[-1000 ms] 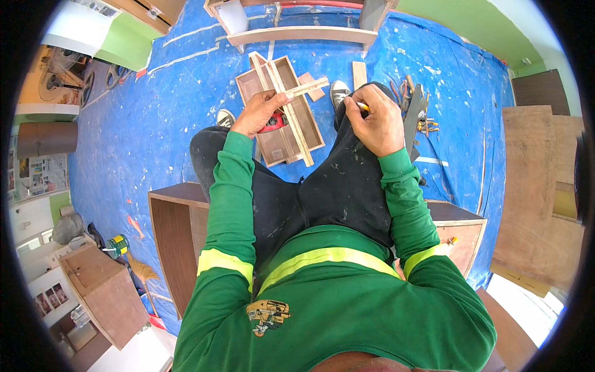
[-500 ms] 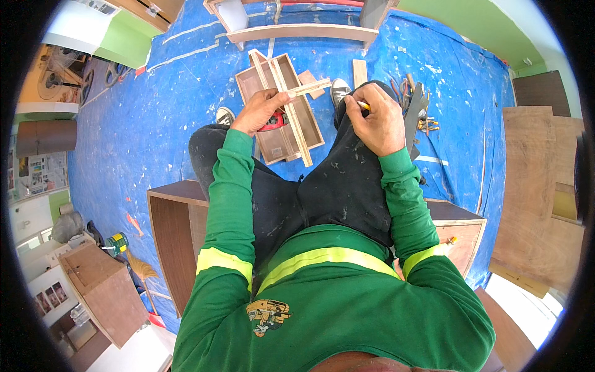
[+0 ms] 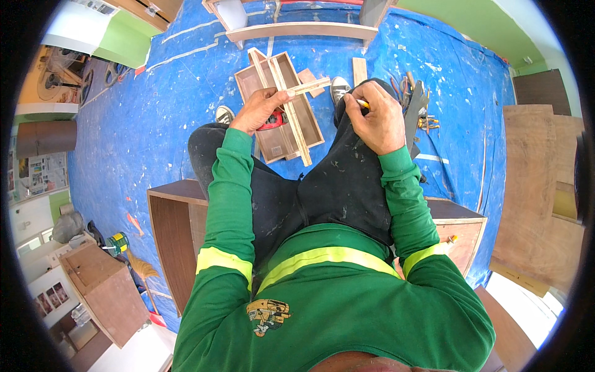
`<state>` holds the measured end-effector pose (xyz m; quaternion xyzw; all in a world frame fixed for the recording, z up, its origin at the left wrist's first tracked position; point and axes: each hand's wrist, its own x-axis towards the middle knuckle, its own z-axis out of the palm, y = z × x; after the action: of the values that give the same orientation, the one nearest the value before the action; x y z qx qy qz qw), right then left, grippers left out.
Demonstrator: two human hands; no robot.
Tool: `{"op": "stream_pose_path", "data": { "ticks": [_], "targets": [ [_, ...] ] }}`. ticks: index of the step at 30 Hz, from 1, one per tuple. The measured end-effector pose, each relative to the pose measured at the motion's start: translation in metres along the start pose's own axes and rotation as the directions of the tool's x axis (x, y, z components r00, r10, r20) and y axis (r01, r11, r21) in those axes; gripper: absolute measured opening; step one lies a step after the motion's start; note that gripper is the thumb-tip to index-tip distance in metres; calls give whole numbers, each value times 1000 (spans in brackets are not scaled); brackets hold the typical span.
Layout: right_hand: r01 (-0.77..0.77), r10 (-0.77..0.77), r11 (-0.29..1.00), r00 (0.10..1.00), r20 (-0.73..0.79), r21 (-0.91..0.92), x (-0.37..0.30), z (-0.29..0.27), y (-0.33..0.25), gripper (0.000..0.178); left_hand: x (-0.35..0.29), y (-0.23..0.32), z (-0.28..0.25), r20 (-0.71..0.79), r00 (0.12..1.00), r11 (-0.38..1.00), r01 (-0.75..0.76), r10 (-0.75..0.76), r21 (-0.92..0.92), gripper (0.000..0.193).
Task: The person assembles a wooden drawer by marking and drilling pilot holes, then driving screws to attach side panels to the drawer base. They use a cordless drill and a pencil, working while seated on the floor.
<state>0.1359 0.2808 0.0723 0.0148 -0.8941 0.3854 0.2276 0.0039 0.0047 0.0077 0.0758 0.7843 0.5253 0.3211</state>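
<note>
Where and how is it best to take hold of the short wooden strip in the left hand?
Probably near the free end of the short wooden strip, from the right: it is slim, and that end juts past the long wooden strip, while the left hand holds the other end.

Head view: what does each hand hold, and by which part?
The left hand holds a short wooden strip by its left end. The right hand holds a slim yellow object; which part cannot be told.
</note>
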Motion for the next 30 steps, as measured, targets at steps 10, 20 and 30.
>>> {"op": "stream_pose_path", "data": {
  "ticks": [10,20,30],
  "targets": [
    [12,-12,1000,1000,-10,-2,-1,2,3,17,0,-1,1,-18,1000,1000,-25,25,8,76],
    [7,-7,1000,1000,-8,5,-1,0,2,17,-3,2,3,-18,1000,1000,-17,17,-13,71],
    [-4,7,997,999,-50,77,-3,-3,2,16,-1,-4,-2,-16,1000,992,-12,10,-124,67]
  ]
}}
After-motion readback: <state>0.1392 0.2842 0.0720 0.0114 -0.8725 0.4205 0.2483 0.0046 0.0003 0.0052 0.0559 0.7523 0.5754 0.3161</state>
